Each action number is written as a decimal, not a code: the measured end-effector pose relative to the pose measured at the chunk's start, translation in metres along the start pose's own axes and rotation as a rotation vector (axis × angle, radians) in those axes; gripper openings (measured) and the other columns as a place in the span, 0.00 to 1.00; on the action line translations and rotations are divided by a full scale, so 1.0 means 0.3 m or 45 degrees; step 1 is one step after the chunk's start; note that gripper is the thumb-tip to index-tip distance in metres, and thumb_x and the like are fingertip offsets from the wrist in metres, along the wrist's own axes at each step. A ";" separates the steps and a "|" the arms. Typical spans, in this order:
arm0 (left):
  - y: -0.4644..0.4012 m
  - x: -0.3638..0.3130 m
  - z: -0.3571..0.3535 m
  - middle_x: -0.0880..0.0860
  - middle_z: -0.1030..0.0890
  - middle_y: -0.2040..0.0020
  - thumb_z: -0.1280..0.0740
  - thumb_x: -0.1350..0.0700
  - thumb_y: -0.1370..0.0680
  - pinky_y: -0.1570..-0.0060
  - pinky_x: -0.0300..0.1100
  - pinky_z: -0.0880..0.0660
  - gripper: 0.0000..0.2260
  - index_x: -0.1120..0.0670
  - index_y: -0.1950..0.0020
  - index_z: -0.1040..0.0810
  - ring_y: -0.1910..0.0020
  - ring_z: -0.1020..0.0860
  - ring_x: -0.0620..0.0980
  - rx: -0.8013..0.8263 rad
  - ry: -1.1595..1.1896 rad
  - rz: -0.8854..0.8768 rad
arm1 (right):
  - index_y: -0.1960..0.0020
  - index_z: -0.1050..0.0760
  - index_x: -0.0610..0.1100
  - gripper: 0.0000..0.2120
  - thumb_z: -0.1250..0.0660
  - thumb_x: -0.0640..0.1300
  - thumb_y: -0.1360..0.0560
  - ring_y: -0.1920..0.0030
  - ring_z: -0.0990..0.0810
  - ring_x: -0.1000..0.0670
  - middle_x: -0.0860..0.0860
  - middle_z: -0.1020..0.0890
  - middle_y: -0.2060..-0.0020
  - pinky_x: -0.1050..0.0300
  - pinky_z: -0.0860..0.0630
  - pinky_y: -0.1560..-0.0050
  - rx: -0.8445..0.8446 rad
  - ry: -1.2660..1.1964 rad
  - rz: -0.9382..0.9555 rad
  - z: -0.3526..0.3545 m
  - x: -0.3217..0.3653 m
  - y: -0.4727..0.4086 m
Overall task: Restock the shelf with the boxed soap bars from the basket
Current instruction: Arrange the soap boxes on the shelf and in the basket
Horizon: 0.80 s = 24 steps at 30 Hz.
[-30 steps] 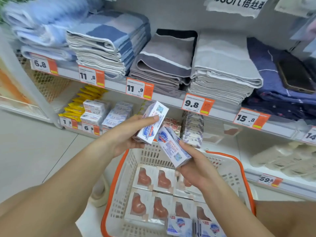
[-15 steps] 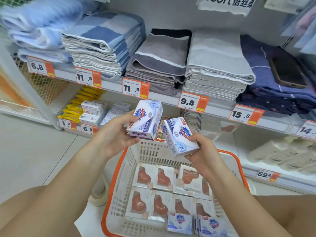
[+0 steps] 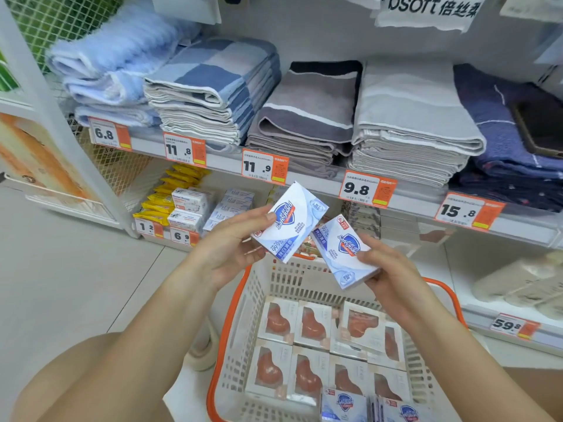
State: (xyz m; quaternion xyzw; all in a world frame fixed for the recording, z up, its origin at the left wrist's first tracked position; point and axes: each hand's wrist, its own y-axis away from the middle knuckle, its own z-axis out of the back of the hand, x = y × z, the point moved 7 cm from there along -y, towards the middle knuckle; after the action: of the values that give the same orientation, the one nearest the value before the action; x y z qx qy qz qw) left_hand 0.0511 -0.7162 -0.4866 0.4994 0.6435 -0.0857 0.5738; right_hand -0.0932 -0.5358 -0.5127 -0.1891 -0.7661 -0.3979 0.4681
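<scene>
Head view. L hand (image 3: 227, 248) grips white-and-blue Safeguard soap box (image 3: 289, 222), thumb along its near-left edge, fingers curled behind; printed face up toward camera, box tilted, upper corner overlapping the upper shelf's front lip. R hand (image 3: 393, 272) pinches second Safeguard box (image 3: 344, 251), thumb on the printed face, fingers under its lower-right corner; box tilted the other way. The 2 boxes' inner corners nearly meet, cannot tell if touching. Both held above far rim of white basket (image 3: 240, 339) w/ orange rim.

In basket: 2 rows of windowed soap boxes (image 3: 310, 324) showing reddish bars, lying flat; one at the right of the far row sits askew on its neighbours. At near edge, 2 more Safeguard boxes (image 3: 344, 405), partly cut off by frame.

Lower shelf (image 3: 475, 254) behind hands: yellow packs (image 3: 170, 196) at left end, white boxed soaps (image 3: 189, 208) beside them. Upper shelf: folded towel stacks (image 3: 210, 92), orange price tags (image 3: 263, 167) along front lip. Pale slippers (image 3: 518, 278) at lower shelf's right end.
</scene>
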 end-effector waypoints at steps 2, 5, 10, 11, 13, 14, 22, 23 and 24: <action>-0.009 -0.004 0.003 0.50 0.16 0.56 0.30 0.56 0.28 0.62 0.35 0.28 0.09 0.51 0.49 0.17 0.64 0.21 0.43 -0.030 0.005 -0.009 | 0.35 0.26 0.39 0.19 0.39 0.32 0.26 0.55 0.17 0.49 0.42 0.16 0.47 0.60 0.23 0.56 0.011 0.001 0.007 -0.007 0.007 0.007; -0.022 -0.015 0.002 0.49 0.15 0.60 0.31 0.55 0.27 0.61 0.35 0.25 0.04 0.51 0.55 0.18 0.64 0.20 0.43 -0.066 0.038 -0.028 | 0.37 0.25 0.41 0.21 0.33 0.35 0.30 0.59 0.16 0.51 0.45 0.14 0.53 0.63 0.22 0.62 0.021 0.021 0.031 -0.015 0.025 0.018; -0.029 -0.029 0.008 0.55 0.15 0.50 0.26 0.55 0.33 0.42 0.47 0.26 0.13 0.55 0.50 0.18 0.49 0.20 0.53 -0.078 0.149 -0.053 | 0.38 0.25 0.47 0.21 0.29 0.38 0.30 0.61 0.16 0.52 0.47 0.14 0.57 0.64 0.21 0.62 0.013 0.081 0.038 -0.011 0.051 0.027; -0.028 -0.026 0.001 0.56 0.15 0.51 0.25 0.55 0.33 0.45 0.47 0.23 0.12 0.55 0.51 0.18 0.51 0.19 0.53 -0.056 0.163 -0.045 | 0.39 0.25 0.48 0.19 0.30 0.38 0.28 0.62 0.16 0.52 0.47 0.14 0.58 0.64 0.21 0.62 0.019 0.087 0.030 -0.014 0.054 0.028; -0.019 0.000 -0.028 0.56 0.15 0.55 0.27 0.53 0.34 0.51 0.46 0.21 0.08 0.55 0.58 0.16 0.58 0.17 0.51 -0.012 0.144 0.000 | 0.41 0.24 0.49 0.15 0.32 0.39 0.26 0.61 0.16 0.52 0.47 0.14 0.59 0.62 0.21 0.61 0.035 0.099 0.006 -0.021 0.049 0.021; -0.014 0.019 -0.043 0.56 0.15 0.56 0.28 0.53 0.35 0.51 0.47 0.21 0.07 0.54 0.61 0.16 0.59 0.17 0.51 -0.006 0.122 0.032 | 0.42 0.24 0.48 0.13 0.33 0.40 0.26 0.60 0.17 0.51 0.47 0.14 0.58 0.61 0.21 0.58 0.048 0.102 -0.009 -0.028 0.045 0.018; 0.005 0.102 -0.117 0.59 0.16 0.47 0.31 0.47 0.29 0.40 0.55 0.25 0.17 0.57 0.46 0.19 0.48 0.19 0.56 0.122 -0.010 0.162 | 0.47 0.20 0.45 0.17 0.36 0.55 0.26 0.57 0.17 0.51 0.48 0.14 0.56 0.60 0.22 0.56 0.170 0.308 0.005 -0.121 0.028 -0.002; 0.013 0.105 -0.122 0.58 0.16 0.46 0.32 0.46 0.28 0.40 0.55 0.25 0.17 0.55 0.44 0.19 0.47 0.19 0.56 0.148 -0.045 0.167 | 0.47 0.20 0.45 0.18 0.38 0.57 0.25 0.56 0.16 0.51 0.48 0.14 0.56 0.60 0.22 0.56 0.187 0.358 0.004 -0.141 0.029 -0.004; 0.017 0.106 -0.116 0.58 0.16 0.46 0.32 0.45 0.27 0.40 0.55 0.25 0.17 0.54 0.44 0.20 0.46 0.19 0.56 0.146 -0.064 0.166 | 0.45 0.21 0.45 0.21 0.39 0.60 0.26 0.54 0.16 0.51 0.48 0.14 0.54 0.58 0.22 0.53 0.209 0.391 -0.008 -0.154 0.026 -0.012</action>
State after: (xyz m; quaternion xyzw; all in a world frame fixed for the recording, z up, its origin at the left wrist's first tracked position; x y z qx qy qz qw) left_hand 0.0371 -0.6726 -0.4989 0.5702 0.5890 -0.0973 0.5644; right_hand -0.0731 -0.5750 -0.4963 -0.0848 -0.7161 -0.3595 0.5922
